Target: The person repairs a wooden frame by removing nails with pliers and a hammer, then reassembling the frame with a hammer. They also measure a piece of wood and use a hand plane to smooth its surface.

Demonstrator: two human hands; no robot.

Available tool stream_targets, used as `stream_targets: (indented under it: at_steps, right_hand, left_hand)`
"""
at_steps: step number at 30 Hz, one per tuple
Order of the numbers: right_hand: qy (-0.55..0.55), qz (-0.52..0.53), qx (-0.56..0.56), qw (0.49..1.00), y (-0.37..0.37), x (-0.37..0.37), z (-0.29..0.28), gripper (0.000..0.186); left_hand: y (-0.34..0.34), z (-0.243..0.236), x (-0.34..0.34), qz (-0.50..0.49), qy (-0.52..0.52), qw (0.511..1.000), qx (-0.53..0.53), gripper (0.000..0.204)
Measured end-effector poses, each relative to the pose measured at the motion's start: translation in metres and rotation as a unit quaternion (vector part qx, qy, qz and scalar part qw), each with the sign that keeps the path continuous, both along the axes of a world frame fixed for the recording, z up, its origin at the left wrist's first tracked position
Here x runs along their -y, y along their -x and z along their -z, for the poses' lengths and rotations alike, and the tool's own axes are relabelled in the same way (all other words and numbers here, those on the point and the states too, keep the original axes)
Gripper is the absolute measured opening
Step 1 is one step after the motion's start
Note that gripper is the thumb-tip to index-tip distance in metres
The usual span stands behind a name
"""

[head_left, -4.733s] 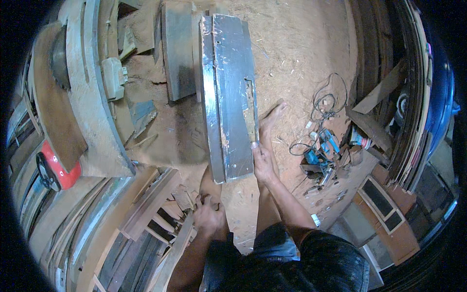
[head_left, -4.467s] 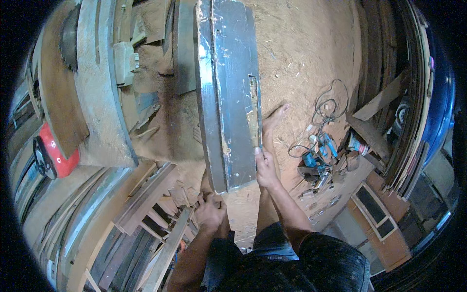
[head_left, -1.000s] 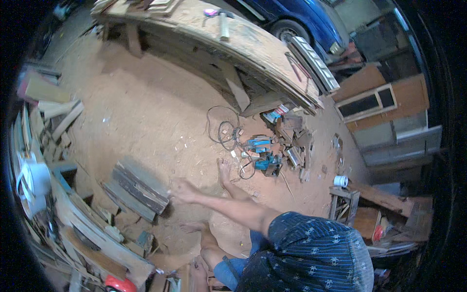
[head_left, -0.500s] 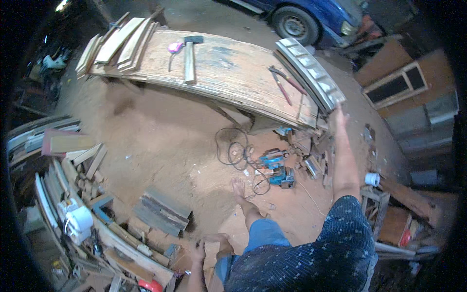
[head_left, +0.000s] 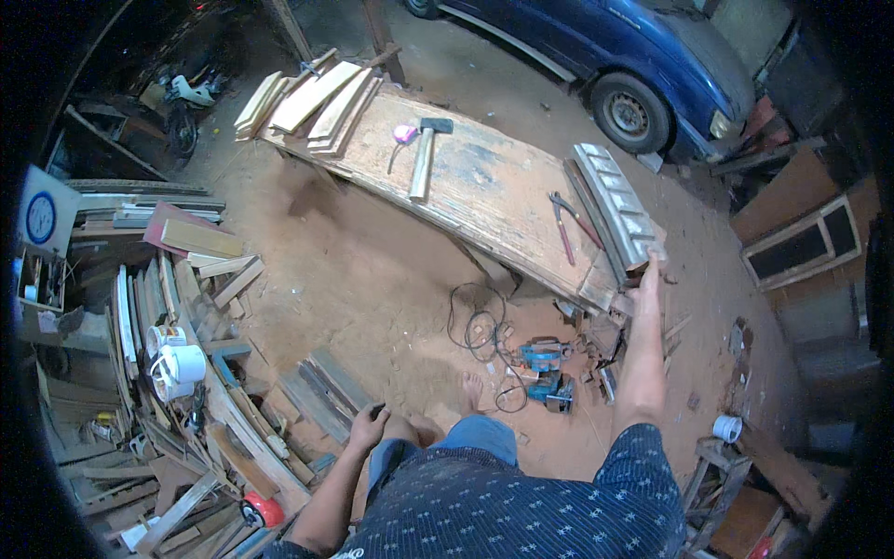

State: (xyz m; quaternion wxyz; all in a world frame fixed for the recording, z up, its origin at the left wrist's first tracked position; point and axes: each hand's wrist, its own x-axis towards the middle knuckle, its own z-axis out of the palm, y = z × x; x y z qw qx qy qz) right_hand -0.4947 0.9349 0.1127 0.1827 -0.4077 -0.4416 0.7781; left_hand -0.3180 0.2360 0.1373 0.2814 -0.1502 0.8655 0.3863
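Note:
At the right end of a long wooden workbench (head_left: 503, 186), my right hand (head_left: 646, 282) grips the near end of a pale wooden piece (head_left: 615, 200) with a row of raised blocks. It lies along the bench's right edge, beside a darker board. My left hand (head_left: 370, 426) hangs low near my leg, fingers curled; a small dark shape shows at them, too small to name. Pincers (head_left: 570, 228) with red handles lie open on the bench near the blocked piece. Farther left on the bench are a hammer (head_left: 426, 163) and a pink-and-white tape measure (head_left: 403, 135).
Planks (head_left: 317, 98) are stacked on the bench's far left end. Blue power tools (head_left: 547, 373) and a looped cable (head_left: 475, 326) lie on the sandy floor. Scrap wood and a white bucket (head_left: 177, 371) crowd the left. A blue vehicle (head_left: 643, 65) stands behind.
The view has shifted, so the bench appears lower and farther right. My left hand has come up and in front of my leg. My right hand stays at the blocked piece's near end.

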Motion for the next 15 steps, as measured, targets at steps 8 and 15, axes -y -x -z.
stream_targets:
  at_steps: [8, 15]
  right_hand:
    - [0.104, 0.028, -0.043, 0.993, 0.067, 0.146, -0.047, 0.073]
    - [-0.034, 0.052, 0.038, 0.997, 0.055, 0.223, -0.062, 0.084]
  left_hand:
    - [0.118, -0.010, -0.078, 0.065, -0.131, 0.985, -0.092, 0.051]
    - [0.261, -0.027, -0.187, 0.058, -0.324, 0.944, -0.038, 0.044]
